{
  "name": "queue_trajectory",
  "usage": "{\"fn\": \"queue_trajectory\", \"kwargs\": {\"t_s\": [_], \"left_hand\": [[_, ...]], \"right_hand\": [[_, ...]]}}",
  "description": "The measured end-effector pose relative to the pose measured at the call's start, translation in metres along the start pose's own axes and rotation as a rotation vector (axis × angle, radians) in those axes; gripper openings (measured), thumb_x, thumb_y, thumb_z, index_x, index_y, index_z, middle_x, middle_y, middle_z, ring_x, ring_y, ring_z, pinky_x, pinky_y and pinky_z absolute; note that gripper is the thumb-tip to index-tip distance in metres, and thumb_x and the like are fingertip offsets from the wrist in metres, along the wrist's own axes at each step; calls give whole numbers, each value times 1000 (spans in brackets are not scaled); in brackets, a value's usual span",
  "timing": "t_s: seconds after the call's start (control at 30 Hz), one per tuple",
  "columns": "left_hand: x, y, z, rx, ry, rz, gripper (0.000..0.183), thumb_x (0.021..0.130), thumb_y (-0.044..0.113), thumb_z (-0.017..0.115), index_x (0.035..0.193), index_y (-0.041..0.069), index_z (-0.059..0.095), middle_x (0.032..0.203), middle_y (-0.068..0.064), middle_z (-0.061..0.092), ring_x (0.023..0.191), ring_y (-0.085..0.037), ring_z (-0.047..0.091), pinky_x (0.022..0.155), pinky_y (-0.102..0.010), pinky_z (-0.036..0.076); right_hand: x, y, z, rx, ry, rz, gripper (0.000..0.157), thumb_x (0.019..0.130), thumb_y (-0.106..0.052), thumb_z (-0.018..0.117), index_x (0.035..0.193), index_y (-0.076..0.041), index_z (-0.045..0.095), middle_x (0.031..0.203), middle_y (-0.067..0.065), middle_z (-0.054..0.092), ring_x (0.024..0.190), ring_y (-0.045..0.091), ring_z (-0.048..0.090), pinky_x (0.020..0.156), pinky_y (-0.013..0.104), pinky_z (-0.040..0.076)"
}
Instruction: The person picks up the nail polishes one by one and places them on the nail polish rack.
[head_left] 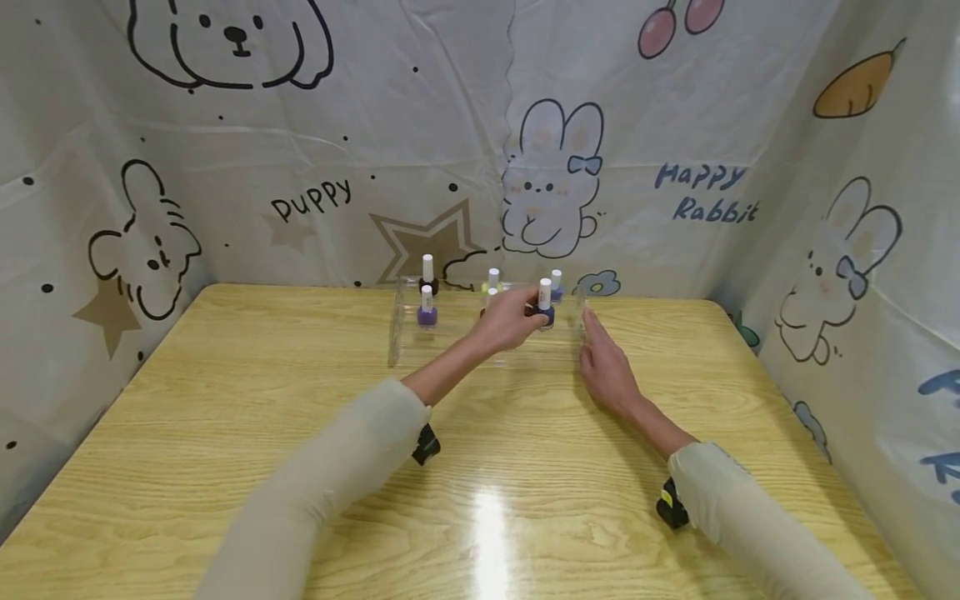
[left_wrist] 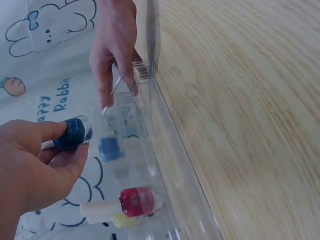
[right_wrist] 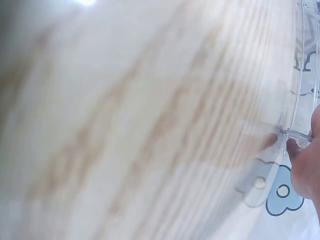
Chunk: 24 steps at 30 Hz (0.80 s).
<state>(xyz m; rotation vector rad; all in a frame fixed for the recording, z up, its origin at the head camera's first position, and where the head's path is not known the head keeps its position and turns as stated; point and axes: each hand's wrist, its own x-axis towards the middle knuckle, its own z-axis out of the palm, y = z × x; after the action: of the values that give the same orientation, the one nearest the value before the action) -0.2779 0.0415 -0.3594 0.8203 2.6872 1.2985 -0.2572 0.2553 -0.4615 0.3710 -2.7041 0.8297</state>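
In the head view my left hand (head_left: 510, 320) reaches over a clear acrylic rack (head_left: 487, 357) and pinches a dark blue nail polish bottle (head_left: 544, 315) by its glass, white cap upward. The left wrist view has this dark bottle (left_wrist: 71, 134) between thumb and fingers, near the rack's right part. At the rack's right end, my right hand (head_left: 609, 367) grips the end panel, its thumb and fingers on either side of the clear edge (right_wrist: 298, 134). A blue bottle (left_wrist: 111, 148) stands in the rack close by, with a red bottle (left_wrist: 137, 201) farther along.
A purple bottle (head_left: 427, 316) stands at the rack's left, a dark bottle (head_left: 428, 284) behind it. A yellow bottle (left_wrist: 126, 219) is beside the red one. Printed cloth (head_left: 420, 150) hangs right behind the rack along the wooden table (head_left: 300, 417).
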Motion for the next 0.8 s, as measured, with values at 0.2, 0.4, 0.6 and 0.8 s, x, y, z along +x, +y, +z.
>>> {"fn": "queue_trajectory", "kwargs": {"t_s": [0.2, 0.4, 0.6, 0.8], "left_hand": [[15, -5, 11, -24, 56, -10, 27, 96, 5, 67, 122, -2, 65, 120, -14, 69, 108, -23, 67, 89, -27, 52], [23, -12, 21, -50, 81, -8, 26, 95, 1, 66, 120, -5, 65, 118, -17, 69, 106, -24, 66, 88, -27, 53], [27, -18, 30, -21, 106, -38, 21, 95, 2, 66, 116, -2, 67, 114, -14, 69, 104, -23, 66, 86, -27, 53], [31, -21, 39, 1, 110, -73, 17, 94, 3, 67, 111, 0, 68, 113, -13, 70, 101, -20, 65, 83, -25, 53]], "right_hand": [[0, 0, 0, -5, 7, 0, 63, 100, 3, 45, 157, 2, 18, 161, 21, 22, 145, 36, 26, 115, 50, 25], [0, 1, 1, -12, 17, -12, 63, 100, 3, 45, 157, 2, 19, 160, 22, 23, 145, 36, 27, 115, 50, 27], [-1, 1, 1, -18, 16, -13, 63, 100, 3, 45, 157, 2, 19, 160, 23, 24, 145, 36, 27, 115, 51, 27], [-1, 0, 1, -16, 6, -8, 63, 100, 3, 44, 157, 2, 18, 160, 23, 23, 145, 36, 26, 115, 50, 27]]}}
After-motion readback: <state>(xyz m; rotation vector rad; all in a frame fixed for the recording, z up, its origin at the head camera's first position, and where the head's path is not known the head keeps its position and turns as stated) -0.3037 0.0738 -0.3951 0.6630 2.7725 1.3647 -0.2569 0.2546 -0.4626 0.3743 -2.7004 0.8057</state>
